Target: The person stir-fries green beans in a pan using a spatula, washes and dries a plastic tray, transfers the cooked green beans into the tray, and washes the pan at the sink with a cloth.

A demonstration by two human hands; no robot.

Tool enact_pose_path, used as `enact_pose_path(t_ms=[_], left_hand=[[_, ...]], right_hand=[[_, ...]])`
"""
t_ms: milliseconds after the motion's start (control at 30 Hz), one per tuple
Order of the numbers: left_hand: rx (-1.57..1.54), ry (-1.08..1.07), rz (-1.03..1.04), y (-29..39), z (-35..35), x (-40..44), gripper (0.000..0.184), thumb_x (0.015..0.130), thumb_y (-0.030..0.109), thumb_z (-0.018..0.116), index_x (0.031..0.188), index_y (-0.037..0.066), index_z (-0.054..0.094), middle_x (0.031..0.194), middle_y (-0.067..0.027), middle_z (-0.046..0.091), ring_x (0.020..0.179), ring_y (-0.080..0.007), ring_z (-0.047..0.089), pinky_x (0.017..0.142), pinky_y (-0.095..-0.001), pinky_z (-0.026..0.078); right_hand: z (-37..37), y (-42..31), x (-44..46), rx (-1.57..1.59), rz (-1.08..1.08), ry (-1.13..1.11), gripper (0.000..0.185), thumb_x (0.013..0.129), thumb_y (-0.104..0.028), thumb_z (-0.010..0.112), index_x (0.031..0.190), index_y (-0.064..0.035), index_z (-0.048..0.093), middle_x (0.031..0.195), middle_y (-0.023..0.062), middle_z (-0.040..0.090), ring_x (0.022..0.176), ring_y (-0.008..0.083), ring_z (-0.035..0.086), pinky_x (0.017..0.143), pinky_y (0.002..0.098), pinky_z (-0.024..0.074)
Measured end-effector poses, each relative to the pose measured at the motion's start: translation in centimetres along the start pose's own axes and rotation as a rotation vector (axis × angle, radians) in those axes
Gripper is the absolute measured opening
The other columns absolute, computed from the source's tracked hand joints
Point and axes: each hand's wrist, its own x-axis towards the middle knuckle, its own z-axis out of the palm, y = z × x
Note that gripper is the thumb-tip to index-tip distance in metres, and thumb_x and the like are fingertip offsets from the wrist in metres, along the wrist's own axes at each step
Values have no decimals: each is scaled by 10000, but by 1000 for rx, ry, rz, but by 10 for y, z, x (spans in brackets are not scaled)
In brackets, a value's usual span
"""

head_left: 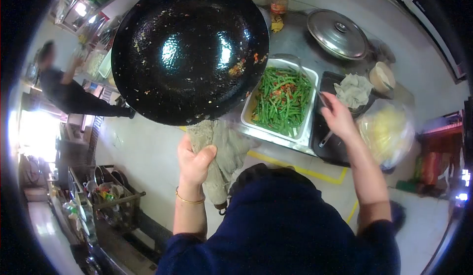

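My left hand [195, 158] is wrapped round a greyish cloth [206, 139] that covers the handle of a large black wok [189, 53]. The wok is tilted, its inside facing me, with oily bits of food stuck to it. To its right, a white tray [244, 115] holds green beans [282, 102] with red and brown bits. My right hand [339, 115] is closed round the handle of a metal utensil [311, 80], whose head lies at the tray's far edge.
A lidded metal pan [339, 33] stands at the back right. Near it are a crumpled cloth [353, 91], a bowl [382, 77] and a plastic bag of yellow food [387, 132]. Another person [61, 85] stands at the far left. A cart [108, 191] is at the lower left.
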Motion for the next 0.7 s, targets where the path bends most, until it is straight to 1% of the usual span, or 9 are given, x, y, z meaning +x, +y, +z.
enact_pose_path(t_ms=[100, 200, 233, 333, 367, 467, 500, 567, 700], left_hand=[[23, -5, 15, -9, -1, 0, 418, 744, 10, 579, 1158, -41, 548, 1085, -76, 616, 969, -149, 578, 863, -291, 462], [107, 58, 19, -24, -4, -4, 433, 739, -7, 581, 1169, -39, 543, 1102, -78, 611, 989, -154, 573, 884, -301, 457], [107, 74, 41, -30, -4, -5, 450, 733, -15, 577, 1181, -36, 536, 1109, -74, 608, 994, -149, 570, 889, -298, 454], [152, 79, 2, -40, -9, -8, 447, 735, -17, 570, 1181, -31, 535, 1104, -72, 608, 995, -147, 571, 890, -291, 452], [180, 74, -23, -41, -9, -8, 447, 735, -20, 568, 1180, -29, 535, 1105, -72, 609, 995, -148, 571, 890, -290, 451], [218, 113, -65, -42, -14, -14, 445, 735, -25, 562, 1179, -27, 533, 1099, -77, 613, 984, -152, 582, 885, -294, 459], [188, 129, -72, -44, -11, -19, 444, 736, -25, 561, 1179, -27, 531, 1092, -82, 616, 972, -156, 591, 879, -300, 468], [161, 130, -84, -47, -3, -27, 456, 737, 3, 564, 1190, -34, 525, 1091, -86, 619, 959, -162, 601, 875, -305, 477], [-7, 97, -142, -55, 6, -35, 506, 714, -34, 551, 1220, -28, 526, 1119, -66, 610, 983, -139, 579, 855, -282, 468]], right_hand=[[25, -12, 16, -246, 10, -78, 442, 837, -148, 563, 1276, -163, 519, 988, 190, 650, 862, 381, 634, 755, 461, 507], [0, -39, 3, -595, 5, -296, 440, 837, -146, 571, 1272, -179, 522, 1016, 170, 647, 856, 379, 637, 760, 451, 508], [-1, -35, -2, -636, -25, -268, 434, 836, -136, 576, 1264, -185, 527, 977, 151, 644, 812, 361, 644, 710, 452, 515], [13, 1, -13, -255, -193, 83, 433, 845, -128, 570, 1272, -181, 518, 902, 151, 631, 758, 349, 639, 646, 447, 512], [16, 4, -15, -26, -183, 123, 411, 884, -125, 537, 1291, -143, 491, 800, 125, 616, 596, 256, 615, 499, 370, 482], [1, -47, -24, 862, 282, -55, 380, 919, -123, 491, 1296, -86, 466, 754, 93, 606, 470, 141, 530, 407, 263, 413], [0, -74, -30, 1114, 285, -125, 351, 945, -138, 444, 1284, -50, 458, 720, 52, 579, 411, 61, 427, 354, 195, 332], [-6, -118, -41, 1288, 396, -422, 336, 953, -185, 420, 1255, -51, 480, 704, 31, 564, 391, 79, 418, 336, 210, 305], [19, -153, -51, 1499, 758, -702, 193, 943, -189, 448, 1079, -85, 537, 694, 60, 540, 421, 131, 437, 354, 269, 331]])
